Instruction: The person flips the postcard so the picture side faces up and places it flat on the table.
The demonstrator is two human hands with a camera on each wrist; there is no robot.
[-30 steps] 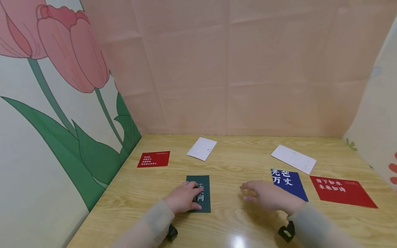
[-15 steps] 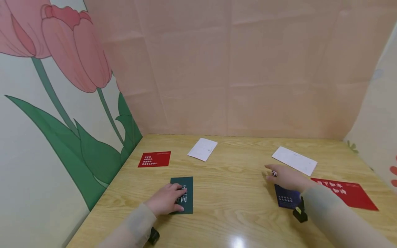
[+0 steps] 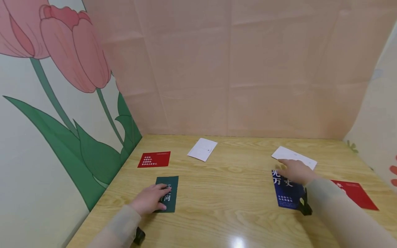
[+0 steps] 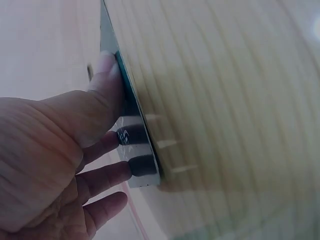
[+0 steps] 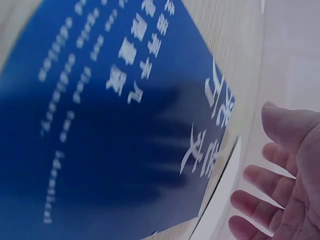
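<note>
My left hand [image 3: 150, 199] rests on a dark green card [image 3: 171, 199] with white characters, at the table's left front. In the left wrist view, the thumb and fingertips touch the card's face [image 4: 130, 97], and the fingers are fairly straight. Over on the right, my right hand [image 3: 294, 171] hovers above the far end of a blue card [image 3: 283, 194] with white lettering, its fingers loosely extended and holding nothing. Apart from this hand in the right wrist view lies the blue card [image 5: 115, 135]. A white card [image 3: 288, 154], partly hidden by the hand, lies just beyond.
A red card [image 3: 356, 194] lies at the right, partly behind the right forearm. Farther left are a smaller red card [image 3: 154, 159] and a white card [image 3: 202, 150]. A pink backdrop [image 3: 226, 69] closes off the table's [image 3: 229, 193] far edge.
My left hand has slid the green card leftward along the table. My right hand has moved right and away from me, passing over the blue card toward the white one.
</note>
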